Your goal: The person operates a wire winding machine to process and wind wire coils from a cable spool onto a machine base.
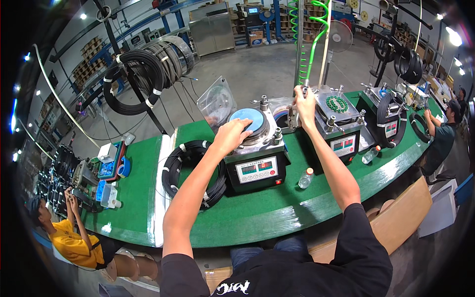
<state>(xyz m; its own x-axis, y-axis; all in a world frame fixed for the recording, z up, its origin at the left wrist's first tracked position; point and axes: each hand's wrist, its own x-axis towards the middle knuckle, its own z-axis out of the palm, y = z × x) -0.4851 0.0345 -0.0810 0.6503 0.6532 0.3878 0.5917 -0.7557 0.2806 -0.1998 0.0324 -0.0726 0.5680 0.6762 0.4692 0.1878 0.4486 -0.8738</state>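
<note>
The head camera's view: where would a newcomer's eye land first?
Probably on the sky-blue round disc near the centre, atop a boxy black-and-silver machine, with the person's left hand resting on it. Next might come the bright green coiled hose hanging right of centre, the right hand at its lower end. At upper left, the big ring of black cable with white ties stands out too.

Machines (257, 171), black cable coils (112, 74) and racked spools (90, 55) mark this as a factory workshop.
</note>
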